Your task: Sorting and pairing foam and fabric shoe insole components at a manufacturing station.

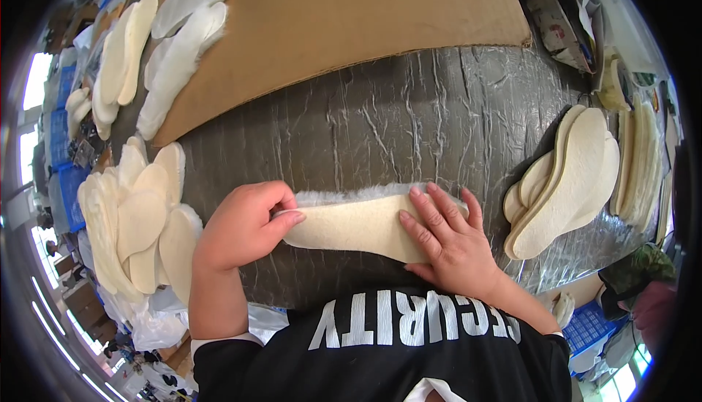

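A cream insole (pixel 351 225) with white fluffy pile along its far edge lies crosswise in front of me, smooth felt-like face up. My left hand (pixel 252 221) pinches its left end between thumb and curled fingers. On the right part of the insole rests my right hand (pixel 457 245), fingers spread flat over it and the thumb near its close edge. Beyond the far edge, only a strip of the fluffy underside shows. Whether a second piece lies beneath is hidden.
The table has a wrinkled plastic cover (pixel 351 124), with a cardboard sheet (pixel 351 22) on its far part. Piles of cream insoles (pixel 142 219) stand at the left, and a stack of insoles (pixel 570 175) at the right. White fluffy insoles (pixel 179 66) lie at the far left.
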